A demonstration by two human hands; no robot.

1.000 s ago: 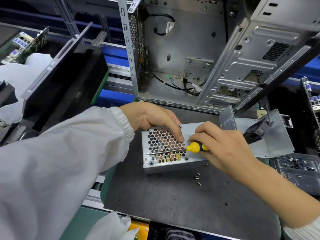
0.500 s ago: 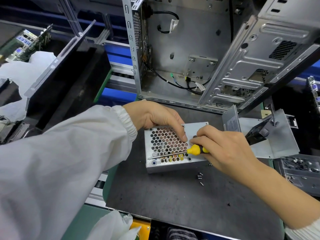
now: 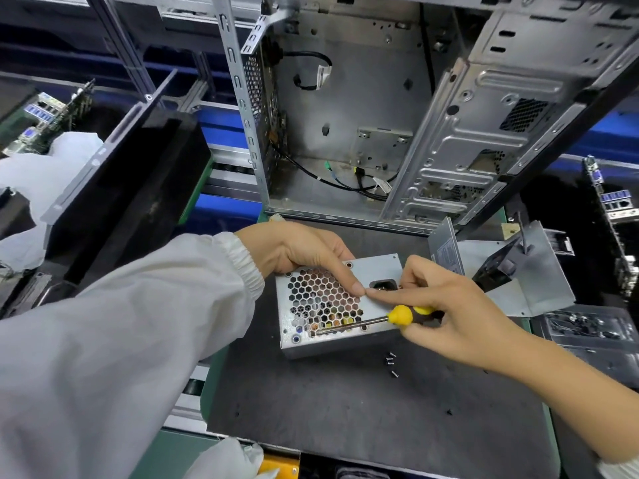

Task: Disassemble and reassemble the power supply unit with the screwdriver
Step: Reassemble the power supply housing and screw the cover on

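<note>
At the far left of the frame a black side panel (image 3: 114, 188) leans against the conveyor rails, well clear of the work. Moving toward the centre, the left hand (image 3: 297, 252) comes in from a white sleeve (image 3: 138, 323) and lies over the upper left corner of the power supply unit (image 3: 332, 305), its fingers curled over the casing's far edge and its thumb pressed flat on the honeycomb grille. The unit sits in the middle of the frame on a dark mat (image 3: 345, 409), grille face up, just in front of the open computer case (image 3: 363, 115).

It looks like a stiff sheet-metal box, fairly heavy for its bulk and smooth-sided, so it is best taken by its solid edges and corners. The perforated grille could flex, and its rims may be sharp.

Right of centre, the right hand (image 3: 460, 312) has its lower fingers wrapped round the handle of the yellow-and-black screwdriver (image 3: 397, 316), whose shaft lies low across the grille with the tip near the unit's lower left corner. The index finger stretches out to meet the left thumb by the power socket. Loose screws (image 3: 390, 363) lie on the mat just below the unit. Further right sits a grey metal bracket (image 3: 529, 281).
</note>
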